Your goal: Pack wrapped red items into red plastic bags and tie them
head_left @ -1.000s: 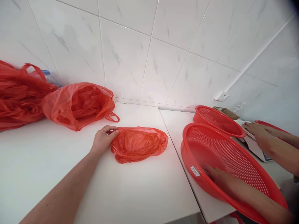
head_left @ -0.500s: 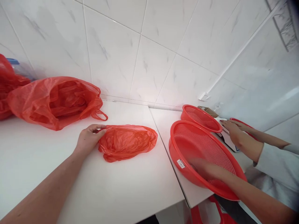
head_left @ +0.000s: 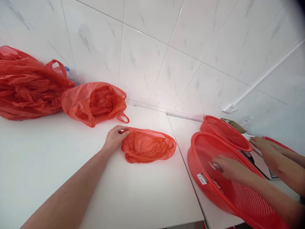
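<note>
Lying on the white table, a thin red plastic bag has its mouth spread wide. My left hand pinches the bag's left edge between thumb and fingers. My right hand is inside the large red perforated basket, with its fingers closed on a small dark-and-pale object, blurred and too small to name. Below it, a few more small dark-and-pale pieces show in the basket.
A red bag stuffed with plastic and a big heap of red bags are along the tiled wall. Another red basket stands behind mine. On the right, a co-worker's hands are over a scale-like device.
My right hand has risen from deep in the basket, now showing a small object in its fingers. My left hand keeps its pinch on the bag. The view has swung left.
</note>
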A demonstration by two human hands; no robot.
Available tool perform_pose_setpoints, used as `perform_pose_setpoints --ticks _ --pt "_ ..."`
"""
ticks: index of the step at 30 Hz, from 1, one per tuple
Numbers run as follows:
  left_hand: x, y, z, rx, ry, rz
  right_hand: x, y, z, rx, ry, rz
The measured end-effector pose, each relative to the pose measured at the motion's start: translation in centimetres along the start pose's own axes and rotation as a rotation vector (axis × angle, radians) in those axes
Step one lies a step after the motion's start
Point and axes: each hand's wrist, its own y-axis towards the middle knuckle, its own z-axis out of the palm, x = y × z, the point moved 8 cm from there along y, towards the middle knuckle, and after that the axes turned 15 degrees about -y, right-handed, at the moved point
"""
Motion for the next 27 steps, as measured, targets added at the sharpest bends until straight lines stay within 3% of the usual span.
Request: perform_pose_setpoints --ticks 2,4,6,8,10,13,16,19,21,25,27 --pt "0.0 0.0 0.1 0.005 -0.012 -0.007 0.8 2.2 -1.6 0.14 -0.091 -0.073" --pt "0.1 0.0 0.1 0.014 -0.012 -0.014 2.3 4.5 -5.4 0.07 -0.167 -0.042" --pt "0.1 0.1 0.2 0.018 -0.001 -0.019 6.0 6.5 -8.9 -0.032 -0.163 -0.087" --pt "0.2 0.2 0.1 0.014 0.011 -0.019 11.1 8.1 -10.5 -0.042 -0.134 -0.211" --pt "0.3 0.2 0.1 0.009 0.016 -0.013 16.7 9.4 -10.6 -0.029 -0.122 -0.366" --pt "0.6 0.3 0.1 0.013 0.003 -0.002 24.1 10.7 -8.9 -0.003 -0.132 -0.584" --pt "0.9 0.4 0.1 0.015 -0.014 0.018 28.0 11.9 -7.0 0.047 -0.115 -0.657" --pt "1.0 0.5 0.1 0.018 -0.02 0.03 28.3 12.6 -7.2 0.054 -0.056 -0.641" --pt "0.9 0.5 0.1 0.023 -0.018 0.033 26.6 12.5 -8.5 0.009 -0.026 -0.59" --pt "0.6 0.4 0.0 0.019 -0.007 0.01 19.6 10.5 -10.9 -0.049 -0.011 -0.356" --pt "0.6 0.3 0.0 0.011 0.007 -0.011 15.1 8.6 -11.0 -0.038 0.008 -0.21"
